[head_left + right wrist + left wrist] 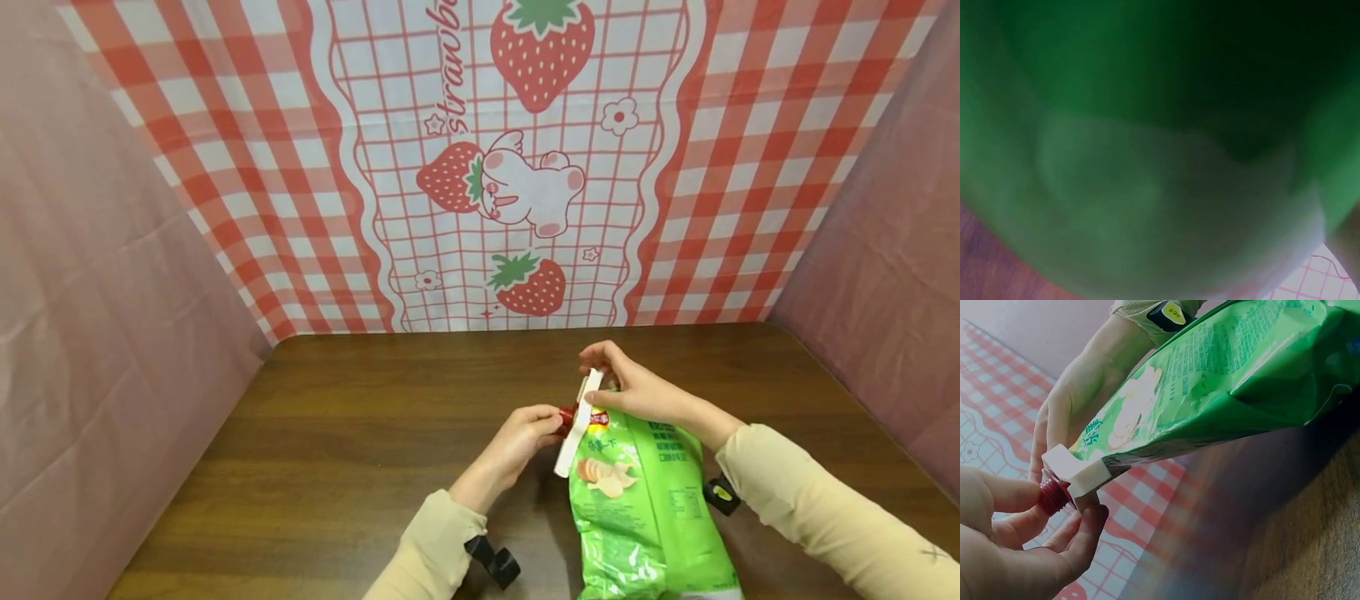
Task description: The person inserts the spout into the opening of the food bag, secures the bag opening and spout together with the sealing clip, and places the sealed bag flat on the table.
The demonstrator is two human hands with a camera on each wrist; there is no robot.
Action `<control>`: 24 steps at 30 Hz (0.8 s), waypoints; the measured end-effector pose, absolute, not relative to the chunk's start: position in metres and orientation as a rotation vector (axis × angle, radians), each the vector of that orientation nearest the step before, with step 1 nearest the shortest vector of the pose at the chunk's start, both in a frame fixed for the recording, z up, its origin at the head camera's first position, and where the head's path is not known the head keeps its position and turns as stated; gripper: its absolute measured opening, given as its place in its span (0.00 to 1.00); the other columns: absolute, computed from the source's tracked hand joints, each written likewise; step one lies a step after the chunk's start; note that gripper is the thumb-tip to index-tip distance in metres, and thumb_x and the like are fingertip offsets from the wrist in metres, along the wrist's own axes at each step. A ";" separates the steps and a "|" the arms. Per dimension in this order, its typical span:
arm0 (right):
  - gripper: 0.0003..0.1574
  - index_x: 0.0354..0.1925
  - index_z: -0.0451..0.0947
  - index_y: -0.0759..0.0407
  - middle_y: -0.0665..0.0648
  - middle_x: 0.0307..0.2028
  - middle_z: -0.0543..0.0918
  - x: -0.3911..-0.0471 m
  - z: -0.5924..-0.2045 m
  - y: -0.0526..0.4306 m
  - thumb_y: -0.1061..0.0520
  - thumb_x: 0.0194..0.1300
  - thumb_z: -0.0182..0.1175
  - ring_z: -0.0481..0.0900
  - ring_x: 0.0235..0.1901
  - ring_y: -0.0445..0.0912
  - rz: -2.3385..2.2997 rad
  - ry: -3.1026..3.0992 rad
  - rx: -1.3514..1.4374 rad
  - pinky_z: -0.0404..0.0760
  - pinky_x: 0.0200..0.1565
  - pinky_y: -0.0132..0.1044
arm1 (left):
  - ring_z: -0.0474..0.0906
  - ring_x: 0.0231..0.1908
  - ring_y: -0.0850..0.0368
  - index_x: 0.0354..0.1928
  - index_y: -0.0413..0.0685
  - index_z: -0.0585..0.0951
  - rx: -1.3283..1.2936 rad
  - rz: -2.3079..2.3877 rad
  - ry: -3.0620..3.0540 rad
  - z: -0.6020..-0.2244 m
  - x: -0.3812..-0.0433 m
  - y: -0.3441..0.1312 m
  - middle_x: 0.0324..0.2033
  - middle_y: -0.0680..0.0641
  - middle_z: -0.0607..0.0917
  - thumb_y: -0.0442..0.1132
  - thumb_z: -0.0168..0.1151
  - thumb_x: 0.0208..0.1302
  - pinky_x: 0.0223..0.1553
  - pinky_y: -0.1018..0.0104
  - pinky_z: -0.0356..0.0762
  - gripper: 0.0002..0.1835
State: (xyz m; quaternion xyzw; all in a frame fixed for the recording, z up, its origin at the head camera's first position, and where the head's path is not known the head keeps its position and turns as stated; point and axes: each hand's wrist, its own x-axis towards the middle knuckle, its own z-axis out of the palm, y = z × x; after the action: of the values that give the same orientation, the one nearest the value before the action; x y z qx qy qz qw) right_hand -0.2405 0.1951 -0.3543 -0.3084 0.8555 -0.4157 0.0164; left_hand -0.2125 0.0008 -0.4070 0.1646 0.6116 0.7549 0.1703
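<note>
A green chip bag point(645, 517) lies on the table at the right, its top edge in a white bag clip point(574, 442). From the clip's left side sticks a red ridged screw-like spout point(1054, 495). My left hand point(516, 443) pinches this red part between thumb and fingers. On the other side, my right hand point(648, 393) holds the clip's upper end and the bag's top corner, thumb on the near face and fingers behind. In the right wrist view the blurred bag point(1147, 206) hides that hand.
Brown wooden table point(337, 433) lies beneath. A red-and-white strawberry cloth point(517, 208) hangs behind it, with plain pinkish cloth point(112, 292) along the sides. Black wrist straps point(492, 561) show at both sleeves.
</note>
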 end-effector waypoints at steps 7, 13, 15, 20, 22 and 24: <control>0.29 0.51 0.55 0.62 0.59 0.46 0.68 -0.242 -0.356 0.195 0.58 0.54 0.57 0.67 0.43 0.49 -1.264 2.676 -0.943 0.68 0.35 0.34 | 0.72 0.33 0.60 0.42 0.20 0.69 0.477 2.147 1.740 -0.402 -0.209 0.000 0.34 0.40 0.76 0.28 0.45 0.58 0.44 0.57 0.69 0.14; 0.27 0.50 0.56 0.61 0.58 0.43 0.69 -0.242 -0.356 0.194 0.58 0.55 0.57 0.69 0.37 0.46 -1.267 2.660 -0.930 0.69 0.32 0.34 | 0.72 0.32 0.62 0.38 0.27 0.72 0.480 2.085 1.815 -0.408 -0.212 0.002 0.30 0.49 0.77 0.35 0.54 0.55 0.43 0.59 0.69 0.14; 0.27 0.50 0.56 0.60 0.58 0.43 0.70 -0.241 -0.355 0.194 0.58 0.55 0.56 0.69 0.35 0.45 -1.275 2.648 -0.930 0.69 0.31 0.34 | 0.73 0.31 0.63 0.36 0.32 0.74 0.496 2.049 1.878 -0.408 -0.212 0.002 0.29 0.52 0.77 0.37 0.57 0.53 0.41 0.61 0.70 0.13; 0.27 0.50 0.56 0.60 0.58 0.43 0.70 -0.240 -0.354 0.194 0.58 0.55 0.57 0.69 0.33 0.43 -1.309 2.626 -0.938 0.69 0.29 0.34 | 0.74 0.30 0.63 0.35 0.37 0.76 0.531 2.023 1.953 -0.409 -0.211 0.004 0.29 0.50 0.78 0.37 0.61 0.50 0.39 0.58 0.70 0.12; 0.28 0.50 0.56 0.60 0.58 0.43 0.70 -0.241 -0.354 0.194 0.58 0.54 0.57 0.69 0.32 0.43 -1.319 2.625 -0.940 0.69 0.29 0.34 | 0.74 0.28 0.63 0.35 0.37 0.76 0.537 2.023 1.969 -0.409 -0.211 0.004 0.28 0.51 0.78 0.37 0.61 0.50 0.38 0.57 0.70 0.12; 0.28 0.50 0.57 0.60 0.58 0.43 0.70 -0.241 -0.354 0.195 0.58 0.54 0.58 0.69 0.30 0.43 -1.326 2.624 -0.925 0.68 0.28 0.34 | 0.72 0.27 0.63 0.34 0.37 0.76 0.547 2.013 1.997 -0.409 -0.211 0.004 0.27 0.52 0.78 0.37 0.61 0.49 0.36 0.60 0.71 0.11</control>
State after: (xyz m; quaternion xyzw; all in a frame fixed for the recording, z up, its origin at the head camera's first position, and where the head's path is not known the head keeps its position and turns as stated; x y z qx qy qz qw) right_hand -0.2410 0.1949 -0.3544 -0.3000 0.8510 -0.4301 0.0298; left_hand -0.2113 0.0036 -0.4090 0.1877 0.6860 0.6915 0.1265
